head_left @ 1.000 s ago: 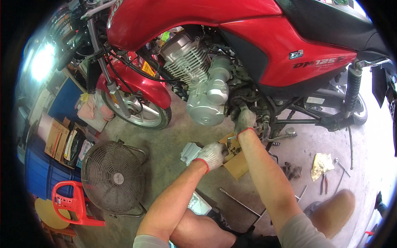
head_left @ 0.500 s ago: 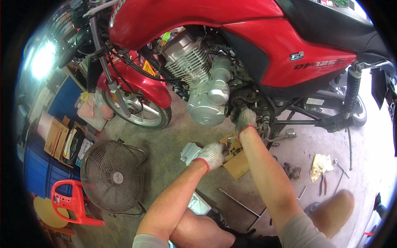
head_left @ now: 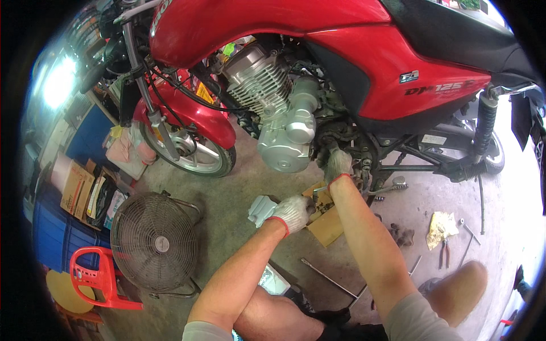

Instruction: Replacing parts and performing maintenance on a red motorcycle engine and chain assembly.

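A red motorcycle (head_left: 352, 68) stands across the view, its silver engine (head_left: 284, 128) exposed low in the middle. My right hand (head_left: 339, 163), in a white knit glove with a red cuff, reaches up to the dark greasy area (head_left: 335, 133) just behind the rounded engine cover. Its fingertips are hidden there. My left hand (head_left: 293, 213), gloved alike, is closed low over the floor beside a piece of cardboard (head_left: 327, 226). A short metal piece shows by its fingertips, but I cannot make out what the hand holds. White crumpled paper (head_left: 262, 209) lies beside that hand.
Left of me stand a round floor fan (head_left: 154, 244) and a red plastic chair (head_left: 96, 273). On the floor at right lie a long-handled wrench (head_left: 330, 277), pliers (head_left: 444, 254), a stained cloth (head_left: 442, 229), a T-shaped tool (head_left: 470, 238) and a dark metal part (head_left: 402, 235).
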The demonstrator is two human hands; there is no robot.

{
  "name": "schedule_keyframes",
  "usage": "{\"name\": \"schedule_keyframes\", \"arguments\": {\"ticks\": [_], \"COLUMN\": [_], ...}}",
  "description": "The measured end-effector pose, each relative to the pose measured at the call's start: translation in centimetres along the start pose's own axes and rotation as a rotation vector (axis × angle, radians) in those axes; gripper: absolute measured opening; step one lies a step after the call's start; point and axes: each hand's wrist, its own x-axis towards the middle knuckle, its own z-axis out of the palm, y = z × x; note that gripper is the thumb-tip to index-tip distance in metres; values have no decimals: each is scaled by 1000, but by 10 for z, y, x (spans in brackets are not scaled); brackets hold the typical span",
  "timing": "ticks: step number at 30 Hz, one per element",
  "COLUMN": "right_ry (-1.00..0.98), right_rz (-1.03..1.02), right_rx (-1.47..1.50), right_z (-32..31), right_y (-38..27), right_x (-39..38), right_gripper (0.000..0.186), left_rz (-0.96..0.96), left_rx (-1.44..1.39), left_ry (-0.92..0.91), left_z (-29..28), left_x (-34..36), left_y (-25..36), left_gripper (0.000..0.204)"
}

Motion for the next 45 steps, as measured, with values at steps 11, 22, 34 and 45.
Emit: {"name": "schedule_keyframes", "arguments": {"ticks": [11, 22, 34, 45], "right_ry": [53, 103, 12, -75], "right_rz": [14, -70, -1057, 35], "right_rx": [-71, -89, -828, 78], "right_z": [-1, 0, -38, -4], "right_y": [-5, -6, 117, -3], "right_x": [-10, -9, 164, -8], "right_gripper": [23, 24, 23, 26], "left_rz": [-3, 17, 16, 0], "left_rx": [25, -17, 0, -2], "left_ry": [-1, 19, -11, -3], "left_z": [-2, 0, -3, -2], "left_x": [-2, -1, -1, -1], "left_y": [1, -1, 2, 1], "left_gripper": [29, 28, 28, 28]}}
